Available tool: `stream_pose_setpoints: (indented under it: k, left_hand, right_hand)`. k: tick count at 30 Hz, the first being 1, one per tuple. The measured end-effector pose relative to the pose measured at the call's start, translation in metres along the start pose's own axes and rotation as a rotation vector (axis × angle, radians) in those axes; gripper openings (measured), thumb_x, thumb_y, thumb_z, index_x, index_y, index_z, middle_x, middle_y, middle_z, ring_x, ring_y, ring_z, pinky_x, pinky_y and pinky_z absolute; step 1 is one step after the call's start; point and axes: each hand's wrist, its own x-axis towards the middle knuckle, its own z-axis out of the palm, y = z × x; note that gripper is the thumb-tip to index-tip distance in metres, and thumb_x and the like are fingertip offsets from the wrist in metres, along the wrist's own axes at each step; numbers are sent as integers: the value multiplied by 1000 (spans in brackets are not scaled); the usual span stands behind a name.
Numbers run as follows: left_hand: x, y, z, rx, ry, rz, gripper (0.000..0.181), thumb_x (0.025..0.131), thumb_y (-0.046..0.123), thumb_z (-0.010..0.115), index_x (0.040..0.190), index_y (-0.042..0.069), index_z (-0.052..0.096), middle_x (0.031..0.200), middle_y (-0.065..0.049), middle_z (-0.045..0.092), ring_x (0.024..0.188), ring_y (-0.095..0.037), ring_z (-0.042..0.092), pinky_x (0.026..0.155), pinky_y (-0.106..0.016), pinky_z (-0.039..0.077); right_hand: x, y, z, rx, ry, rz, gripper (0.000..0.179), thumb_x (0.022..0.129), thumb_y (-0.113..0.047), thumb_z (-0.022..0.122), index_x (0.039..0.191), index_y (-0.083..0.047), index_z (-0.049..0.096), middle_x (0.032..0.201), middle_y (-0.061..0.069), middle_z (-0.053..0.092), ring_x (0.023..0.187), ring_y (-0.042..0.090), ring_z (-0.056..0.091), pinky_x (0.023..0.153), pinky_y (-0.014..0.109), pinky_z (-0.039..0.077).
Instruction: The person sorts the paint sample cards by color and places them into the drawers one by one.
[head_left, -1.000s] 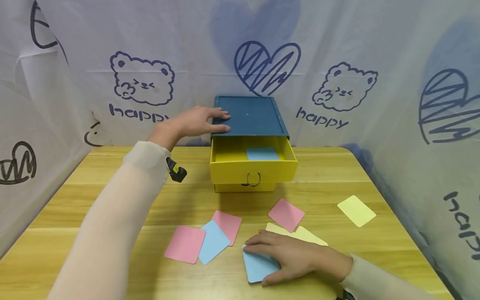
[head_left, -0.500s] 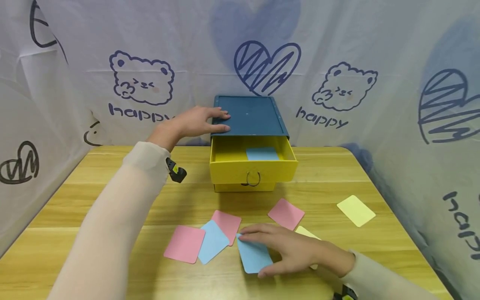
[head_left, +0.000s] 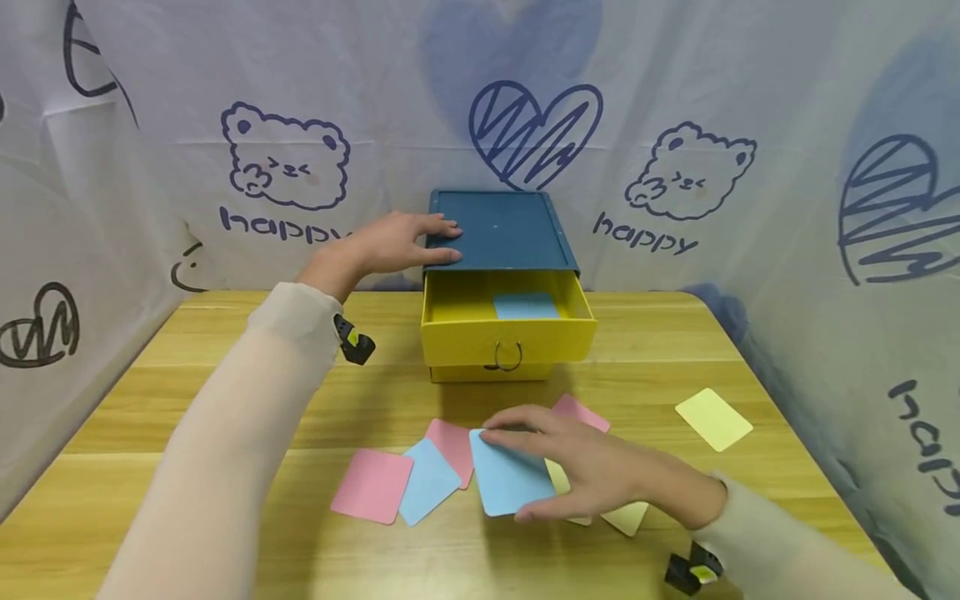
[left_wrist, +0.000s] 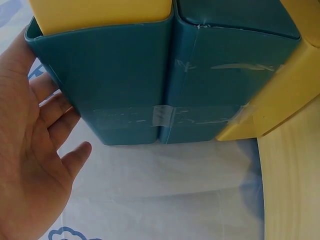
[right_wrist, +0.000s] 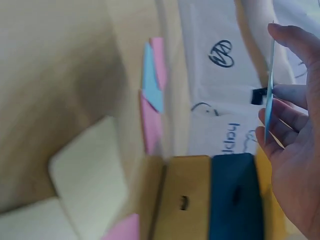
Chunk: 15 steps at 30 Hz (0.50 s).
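My right hand (head_left: 592,467) pinches a light blue card (head_left: 510,475) by its edges, thumb near one side and fingers at the other. In the right wrist view the card (right_wrist: 270,90) appears edge-on and lifted off the table. My left hand (head_left: 390,242) rests against the top left of a dark blue drawer box (head_left: 498,225). In the left wrist view, its fingers lie along the side of the box (left_wrist: 110,80). The upper yellow drawer (head_left: 465,343) is pulled out, and a blue card (head_left: 525,306) lies inside.
On the wooden table (head_left: 225,400) a pink card (head_left: 371,486), a blue card (head_left: 429,483) and another pink card (head_left: 448,446) overlap left of the right hand. Yellow cards (head_left: 628,518) and a pink card (head_left: 581,411) lie partly behind it. One yellow card (head_left: 714,419) sits farther right.
My right hand has picked the blue card up from the table and raised it toward the drawer box, uncovering yellow cards. The left hand stays on the box.
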Motion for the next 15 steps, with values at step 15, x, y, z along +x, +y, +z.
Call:
stream_pose_setpoints:
  k: [15]
  left_hand:
    - [-2,2,4,-12,8,-20,69,94,62,50,151,25,40,162,-2,17,147,-30,18,115,-54,21]
  right_hand:
    - [14,-8,-64,-73,76,-112,69,89,-42,71,145,-11,48,145,8,41,127,24,41,95,38,47]
